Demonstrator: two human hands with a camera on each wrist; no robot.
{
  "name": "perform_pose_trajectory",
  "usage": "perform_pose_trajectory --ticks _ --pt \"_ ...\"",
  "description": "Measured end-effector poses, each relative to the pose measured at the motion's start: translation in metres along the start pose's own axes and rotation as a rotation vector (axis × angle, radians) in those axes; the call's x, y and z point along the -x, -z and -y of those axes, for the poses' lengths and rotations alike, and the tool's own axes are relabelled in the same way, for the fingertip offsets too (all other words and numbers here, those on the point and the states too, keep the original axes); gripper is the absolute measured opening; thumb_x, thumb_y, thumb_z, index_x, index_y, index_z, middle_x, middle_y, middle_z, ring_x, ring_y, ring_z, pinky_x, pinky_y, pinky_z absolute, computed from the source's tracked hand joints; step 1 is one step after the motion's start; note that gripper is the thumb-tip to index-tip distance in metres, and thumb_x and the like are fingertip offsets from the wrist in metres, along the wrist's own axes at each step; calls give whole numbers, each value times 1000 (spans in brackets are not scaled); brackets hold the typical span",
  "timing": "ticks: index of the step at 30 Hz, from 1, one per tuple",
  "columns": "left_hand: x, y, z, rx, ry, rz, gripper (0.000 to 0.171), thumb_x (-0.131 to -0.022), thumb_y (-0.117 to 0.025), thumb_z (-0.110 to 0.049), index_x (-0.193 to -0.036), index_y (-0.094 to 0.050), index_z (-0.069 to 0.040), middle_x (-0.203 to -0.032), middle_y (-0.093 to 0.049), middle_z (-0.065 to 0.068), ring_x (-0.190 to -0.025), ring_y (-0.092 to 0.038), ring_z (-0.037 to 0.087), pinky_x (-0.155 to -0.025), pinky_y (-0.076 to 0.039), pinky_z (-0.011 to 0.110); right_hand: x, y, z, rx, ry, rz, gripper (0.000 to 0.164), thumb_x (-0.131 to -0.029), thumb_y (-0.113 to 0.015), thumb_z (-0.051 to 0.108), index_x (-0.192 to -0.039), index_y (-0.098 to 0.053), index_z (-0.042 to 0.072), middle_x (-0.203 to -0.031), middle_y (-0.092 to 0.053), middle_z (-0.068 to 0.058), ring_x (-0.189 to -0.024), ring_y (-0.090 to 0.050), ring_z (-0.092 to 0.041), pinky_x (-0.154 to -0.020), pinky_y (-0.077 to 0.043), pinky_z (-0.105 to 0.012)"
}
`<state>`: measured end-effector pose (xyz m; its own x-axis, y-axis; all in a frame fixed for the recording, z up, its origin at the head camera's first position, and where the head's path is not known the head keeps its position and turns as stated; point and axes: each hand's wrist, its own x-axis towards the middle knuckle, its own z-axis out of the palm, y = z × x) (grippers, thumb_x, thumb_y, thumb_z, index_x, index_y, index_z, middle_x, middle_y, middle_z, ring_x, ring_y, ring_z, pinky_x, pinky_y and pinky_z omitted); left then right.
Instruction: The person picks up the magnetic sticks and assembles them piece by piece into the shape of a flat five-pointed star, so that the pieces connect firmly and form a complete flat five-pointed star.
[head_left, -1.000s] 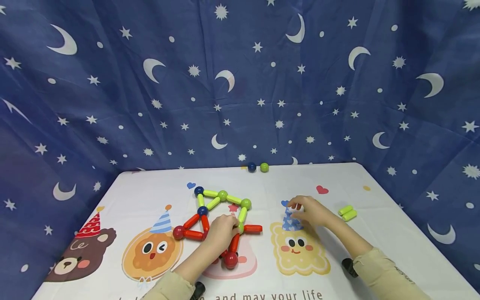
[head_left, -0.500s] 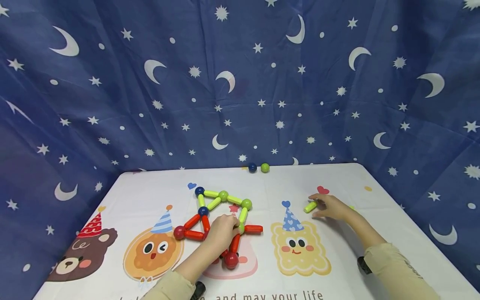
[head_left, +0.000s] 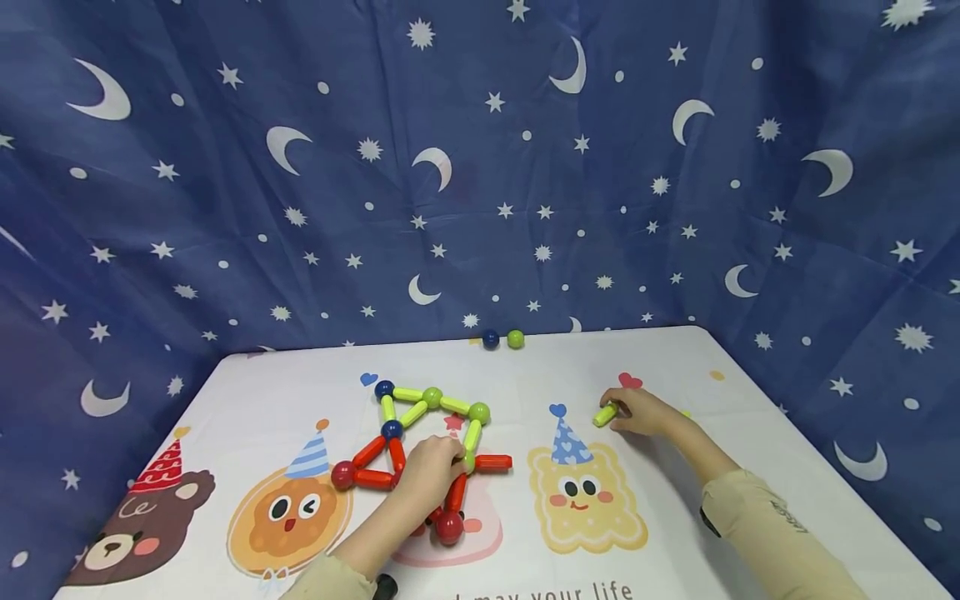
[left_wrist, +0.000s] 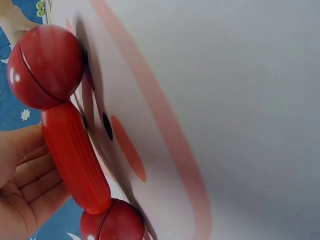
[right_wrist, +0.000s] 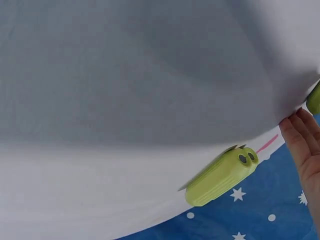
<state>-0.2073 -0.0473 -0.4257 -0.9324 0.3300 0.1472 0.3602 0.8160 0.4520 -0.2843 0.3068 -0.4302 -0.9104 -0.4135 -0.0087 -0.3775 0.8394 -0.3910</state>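
Observation:
A frame of magnetic sticks and balls lies left of centre, with yellow-green sticks (head_left: 412, 414) joining blue and green balls and red sticks (head_left: 372, 479) joining red balls. My left hand (head_left: 427, 475) grips it by the green ball (head_left: 470, 462) at its right side; the fingertips are partly hidden. In the left wrist view, a red stick (left_wrist: 75, 155) between two red balls crosses in front of that hand. My right hand (head_left: 637, 412) pinches a loose yellow-green stick (head_left: 605, 415) between thumb and fingers, low over the table. The right wrist view shows its fingertips right at that stick (right_wrist: 314, 100).
Two more yellow-green sticks (right_wrist: 220, 177) lie side by side beyond the right hand, mostly hidden by it in the head view. A blue ball (head_left: 491, 339) and a green ball (head_left: 515, 339) sit at the back edge. Behind hangs a blue curtain (head_left: 480, 192).
My right hand first moved rightward, uncovering the loose stick, then its fingers closed round it. The left hand stays on the frame. The head view has shifted slightly.

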Motion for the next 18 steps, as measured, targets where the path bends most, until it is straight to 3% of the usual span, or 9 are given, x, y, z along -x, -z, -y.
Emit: perform_pose_trajectory --ticks 6,11,18 --pt "-2 1 1 -59 -36 -39 14 -76 -76 -12 -89 -74 -6 -78 -70 2 -65 -56 11 -59 -45 22 -3 1 -3 -9 36 -9 19 -79 -70 0 -94 -60 3 -78 -54 -3 -71 -45 -14 -66 -39 -27" --pt "-3 0 0 -62 -32 -31 11 -76 -76 -13 -86 -74 -8 -76 -70 1 -64 -54 10 -59 -43 21 -5 5 -6 6 81 -14 14 -79 -69 1 -84 -57 5 -70 -48 0 -66 -42 -12 -62 -35 -24" --pt "-1 1 1 -50 -14 -16 9 -77 -76 -14 -84 -74 -9 -71 -66 -1 -61 -48 8 -56 -40 18 -6 4 -11 -3 94 -50 11 -80 -70 4 -78 -58 4 -73 -56 0 -70 -46 -10 -68 -43 -27"
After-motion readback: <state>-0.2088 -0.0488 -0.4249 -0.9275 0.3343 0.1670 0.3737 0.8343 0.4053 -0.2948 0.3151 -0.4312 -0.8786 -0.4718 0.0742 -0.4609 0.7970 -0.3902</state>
